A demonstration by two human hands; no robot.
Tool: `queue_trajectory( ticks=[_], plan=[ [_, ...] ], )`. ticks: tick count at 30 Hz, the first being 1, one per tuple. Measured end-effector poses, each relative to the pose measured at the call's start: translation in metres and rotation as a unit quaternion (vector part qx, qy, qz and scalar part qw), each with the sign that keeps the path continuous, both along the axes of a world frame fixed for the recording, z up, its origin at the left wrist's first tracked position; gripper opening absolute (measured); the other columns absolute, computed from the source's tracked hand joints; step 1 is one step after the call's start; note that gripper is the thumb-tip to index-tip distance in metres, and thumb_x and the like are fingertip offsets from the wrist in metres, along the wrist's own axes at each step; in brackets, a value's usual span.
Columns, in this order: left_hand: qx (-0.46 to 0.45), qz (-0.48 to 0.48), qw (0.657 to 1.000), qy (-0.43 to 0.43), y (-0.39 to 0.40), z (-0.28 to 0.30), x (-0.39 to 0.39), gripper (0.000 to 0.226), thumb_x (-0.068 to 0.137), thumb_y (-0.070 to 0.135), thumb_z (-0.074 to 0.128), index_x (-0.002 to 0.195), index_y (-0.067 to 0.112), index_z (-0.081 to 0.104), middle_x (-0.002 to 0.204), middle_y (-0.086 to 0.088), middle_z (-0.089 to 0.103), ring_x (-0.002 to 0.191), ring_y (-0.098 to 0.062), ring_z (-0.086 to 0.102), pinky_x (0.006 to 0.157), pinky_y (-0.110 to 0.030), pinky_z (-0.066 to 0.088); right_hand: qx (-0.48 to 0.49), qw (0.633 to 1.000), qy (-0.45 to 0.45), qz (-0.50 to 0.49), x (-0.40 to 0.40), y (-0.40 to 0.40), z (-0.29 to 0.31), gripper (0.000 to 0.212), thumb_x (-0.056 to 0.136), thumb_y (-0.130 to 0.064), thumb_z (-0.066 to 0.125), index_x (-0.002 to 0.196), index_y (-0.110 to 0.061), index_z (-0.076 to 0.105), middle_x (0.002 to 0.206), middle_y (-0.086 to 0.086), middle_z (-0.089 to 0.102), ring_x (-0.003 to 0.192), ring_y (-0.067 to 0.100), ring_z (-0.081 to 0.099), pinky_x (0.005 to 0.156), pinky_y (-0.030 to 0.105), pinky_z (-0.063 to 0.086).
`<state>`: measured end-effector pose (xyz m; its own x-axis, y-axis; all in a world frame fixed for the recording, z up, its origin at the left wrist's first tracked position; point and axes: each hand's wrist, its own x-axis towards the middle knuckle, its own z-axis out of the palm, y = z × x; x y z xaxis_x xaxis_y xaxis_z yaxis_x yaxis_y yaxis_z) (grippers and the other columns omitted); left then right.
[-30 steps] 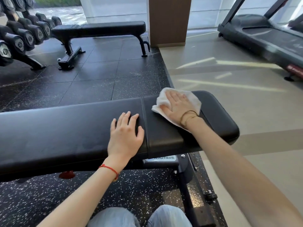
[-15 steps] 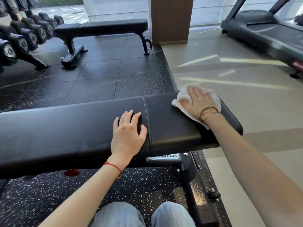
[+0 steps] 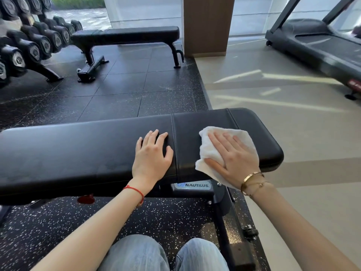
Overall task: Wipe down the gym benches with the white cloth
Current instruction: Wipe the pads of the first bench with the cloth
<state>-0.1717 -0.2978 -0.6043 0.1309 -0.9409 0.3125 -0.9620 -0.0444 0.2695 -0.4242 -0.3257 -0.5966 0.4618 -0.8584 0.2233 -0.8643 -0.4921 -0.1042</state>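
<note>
A long black padded bench [image 3: 78, 149] runs across the view in front of me. On its right seat pad lies the white cloth [image 3: 210, 151], and my right hand [image 3: 232, 157] presses flat on it with straight fingers. The cloth's near corner hangs over the pad's front edge. My left hand [image 3: 152, 155] rests flat on the back pad, just left of the seam between the pads. A second black bench [image 3: 127, 35] stands farther back on the dark floor.
A rack of black dumbbells [image 3: 29, 42] lines the far left. A wooden pillar [image 3: 208, 24] stands behind the second bench. A treadmill [image 3: 320, 47] occupies the far right on the pale floor. My knees [image 3: 166, 255] are just below the near bench's frame.
My right hand has slid the cloth from the pad's far edge back toward me and a little leftward, after first moving right. My left hand has stayed in place.
</note>
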Motion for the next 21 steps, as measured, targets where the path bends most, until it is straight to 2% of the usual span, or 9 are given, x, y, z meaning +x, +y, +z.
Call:
queue_trajectory(
  ticks=[3,7,11,15,18,21],
  plan=[
    [0.002,0.001,1.0,0.0,0.0,0.0,0.0,0.057,0.091,0.041,0.032,0.141,0.019,0.049,0.15,-0.009,0.045,0.143,-0.023,0.033,0.12,-0.046,0.02,-0.027,0.999,-0.006,0.031,0.016,0.019,-0.005,0.073,0.098,-0.064,0.02,0.153,-0.017,0.028,0.157,0.004,0.035,0.143,0.025,0.035,0.118,0.045,0.024],
    [0.006,0.0,1.0,0.001,0.0,0.0,0.0,0.058,0.092,0.042,0.031,0.143,0.02,0.047,0.152,-0.009,0.043,0.145,-0.023,0.031,0.121,-0.045,0.018,-0.07,0.993,0.016,0.093,0.023,0.041,-0.016,0.073,0.097,-0.062,0.031,0.155,-0.019,0.022,0.16,0.001,0.027,0.147,0.022,0.026,0.12,0.045,0.019],
    [0.009,-0.009,1.0,0.001,0.002,-0.001,0.001,0.057,0.094,0.041,0.031,0.144,0.02,0.046,0.153,-0.009,0.041,0.146,-0.023,0.029,0.122,-0.045,0.017,-0.06,0.998,-0.022,0.01,-0.004,0.02,-0.017,0.072,0.096,-0.067,0.027,0.152,-0.023,0.031,0.155,0.001,0.039,0.141,0.024,0.038,0.119,0.044,0.023],
    [0.005,-0.003,1.0,-0.005,0.0,0.0,0.0,0.056,0.094,0.041,0.032,0.143,0.019,0.048,0.151,-0.01,0.043,0.144,-0.024,0.032,0.121,-0.046,0.019,-0.03,0.993,-0.027,-0.11,0.006,-0.006,-0.007,0.074,0.09,-0.061,0.022,0.151,-0.02,0.035,0.151,0.005,0.044,0.138,0.028,0.04,0.118,0.042,0.017],
    [0.007,-0.001,1.0,0.001,0.0,-0.001,0.0,0.057,0.092,0.041,0.031,0.142,0.019,0.047,0.151,-0.01,0.043,0.144,-0.024,0.031,0.121,-0.045,0.018,0.006,0.997,0.009,-0.077,0.041,-0.006,-0.003,0.082,0.085,-0.062,0.009,0.155,-0.021,0.022,0.157,0.005,0.033,0.144,0.028,0.029,0.119,0.042,0.008],
    [0.016,-0.008,1.0,0.002,0.0,-0.002,0.001,0.052,0.096,0.037,0.036,0.144,0.019,0.045,0.153,-0.01,0.04,0.146,-0.024,0.028,0.121,-0.046,0.016,0.008,0.999,-0.029,-0.026,0.037,0.011,-0.006,0.075,0.091,-0.062,0.015,0.155,-0.025,0.023,0.158,0.0,0.032,0.146,0.025,0.027,0.121,0.042,0.009]
  ],
)
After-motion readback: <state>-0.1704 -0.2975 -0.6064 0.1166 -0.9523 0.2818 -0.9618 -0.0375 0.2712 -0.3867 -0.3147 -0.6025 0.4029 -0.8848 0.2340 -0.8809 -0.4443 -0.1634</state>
